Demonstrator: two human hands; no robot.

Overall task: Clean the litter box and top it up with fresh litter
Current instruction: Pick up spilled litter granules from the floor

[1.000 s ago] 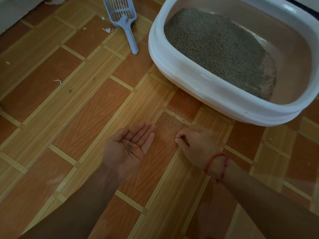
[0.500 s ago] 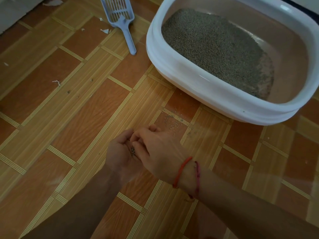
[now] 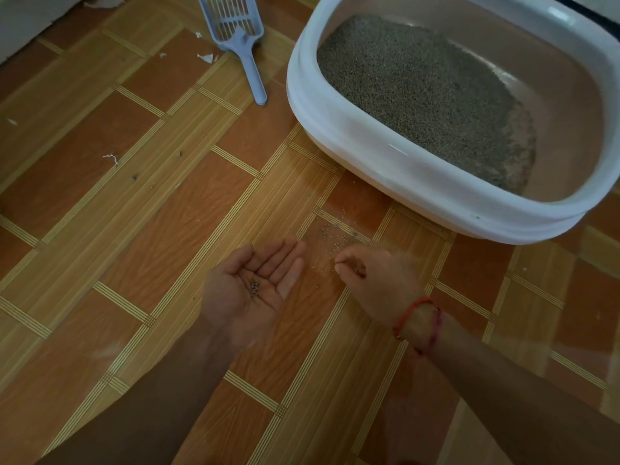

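Note:
A white litter box [image 3: 369,146] stands on the floor at the upper right, with grey litter [image 3: 419,88] heaped toward its left side and bare bottom showing at the right. Spilled litter grains [image 3: 330,236] lie scattered on the floor just in front of it. My left hand [image 3: 235,297] is held palm up with straight fingers, and a few grains [image 3: 255,284] rest in the palm. My right hand [image 3: 375,280], with red threads at the wrist, is down at the floor beside the spill, thumb and fingertips pinched together on grains.
A blue slotted litter scoop [image 3: 241,38] lies on the floor left of the box, handle toward me. Small white paper scraps [image 3: 205,57] and dark specks [image 3: 135,177] dot the patterned floor at the left. A white surface [image 3: 27,18] fills the top left corner.
My right hand went over my left palm half a second ago and has returned to the spilled grains on the floor. My left hand stayed palm up.

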